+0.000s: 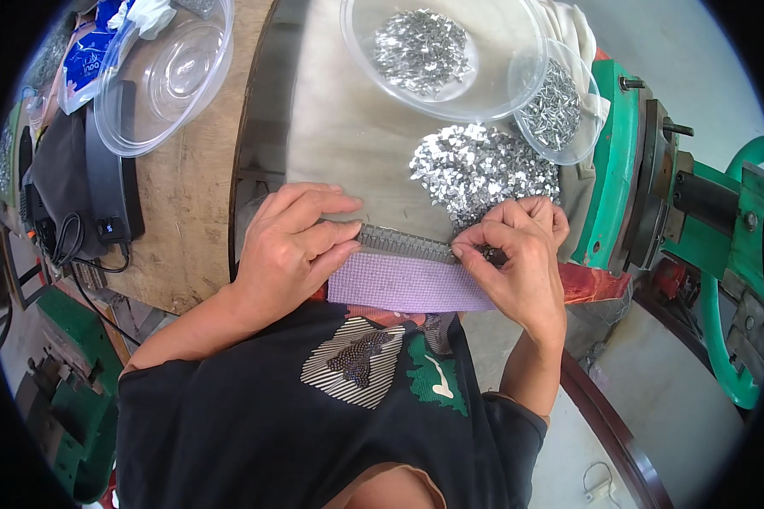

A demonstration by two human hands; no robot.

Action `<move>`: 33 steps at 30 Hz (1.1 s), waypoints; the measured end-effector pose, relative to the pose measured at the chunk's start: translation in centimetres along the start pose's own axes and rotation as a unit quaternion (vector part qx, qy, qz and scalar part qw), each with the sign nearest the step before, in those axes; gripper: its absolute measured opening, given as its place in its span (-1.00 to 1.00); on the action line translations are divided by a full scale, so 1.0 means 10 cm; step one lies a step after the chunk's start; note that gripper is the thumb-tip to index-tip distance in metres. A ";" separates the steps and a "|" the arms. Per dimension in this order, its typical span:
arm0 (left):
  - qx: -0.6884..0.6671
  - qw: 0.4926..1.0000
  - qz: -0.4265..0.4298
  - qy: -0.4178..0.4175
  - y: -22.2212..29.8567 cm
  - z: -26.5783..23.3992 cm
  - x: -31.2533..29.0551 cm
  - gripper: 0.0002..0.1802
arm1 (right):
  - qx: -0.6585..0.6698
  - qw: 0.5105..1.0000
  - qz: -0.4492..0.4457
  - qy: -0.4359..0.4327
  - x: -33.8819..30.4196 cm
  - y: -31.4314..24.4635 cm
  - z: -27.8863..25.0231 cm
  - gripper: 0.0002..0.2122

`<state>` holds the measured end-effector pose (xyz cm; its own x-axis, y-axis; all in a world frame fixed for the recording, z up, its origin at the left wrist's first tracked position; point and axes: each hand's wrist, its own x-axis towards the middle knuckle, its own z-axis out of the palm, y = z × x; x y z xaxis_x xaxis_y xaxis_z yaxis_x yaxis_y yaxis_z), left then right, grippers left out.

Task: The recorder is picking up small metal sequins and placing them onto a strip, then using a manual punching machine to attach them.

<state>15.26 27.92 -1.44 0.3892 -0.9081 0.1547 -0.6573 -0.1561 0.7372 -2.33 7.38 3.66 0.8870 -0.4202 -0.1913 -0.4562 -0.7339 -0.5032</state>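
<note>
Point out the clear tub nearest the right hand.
The small tub on the right, holding slim metal pieces. The large tub beside it and the left tub both sit farther from the right hand.

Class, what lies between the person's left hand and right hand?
In the head view, a grey slotted strip runs between the left hand and the right hand, beside a purple woven pad.
</note>
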 end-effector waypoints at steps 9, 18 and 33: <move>-0.001 1.000 0.001 0.001 0.00 0.00 0.00 -0.81 | -0.022 1.000 -0.005 -0.020 0.03 -0.03 -0.06 -0.90; -0.017 1.000 -0.001 -0.004 -0.01 -0.01 -0.01 -0.73 | -0.026 1.000 0.013 0.005 0.04 -0.06 -0.03 -0.87; -0.041 0.999 -0.017 -0.019 -0.02 -0.02 -0.01 -0.72 | 0.040 0.997 -0.038 0.047 0.30 -0.43 0.42 -0.87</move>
<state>15.43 28.14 -1.48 0.3846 -0.9172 0.1036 -0.5885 -0.1572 0.7930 2.59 11.56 1.71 0.9066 -0.4157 -0.0723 -0.3773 -0.7222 -0.5798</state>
